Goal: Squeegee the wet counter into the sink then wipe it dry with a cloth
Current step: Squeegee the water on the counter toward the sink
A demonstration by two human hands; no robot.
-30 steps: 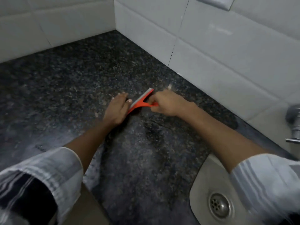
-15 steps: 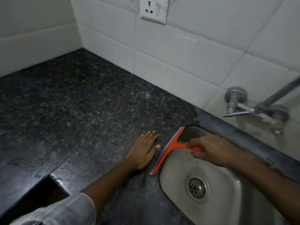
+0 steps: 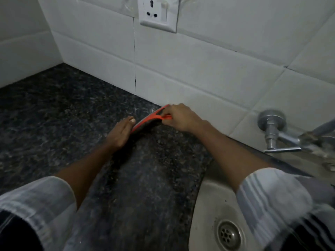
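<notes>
An orange squeegee (image 3: pixel 151 118) with a grey blade rests on the dark speckled granite counter (image 3: pixel 59 113), close to the white tiled wall. My right hand (image 3: pixel 181 116) grips its orange handle. My left hand (image 3: pixel 120 134) lies flat on the counter, fingers together, touching the blade's near left end. The steel sink (image 3: pixel 208 201) with its round drain (image 3: pixel 228 234) sits at the lower right, below my right forearm. No cloth is in view.
A metal tap (image 3: pixel 272 131) juts from the wall at the right, above the sink. A white power socket (image 3: pixel 158 13) is set in the tiles above the squeegee. The counter ends in a corner at the far left wall.
Half a second ago the squeegee blade was at the sink's rim. Both hands have since moved it back along the counter, away from the sink, next to the wall.
</notes>
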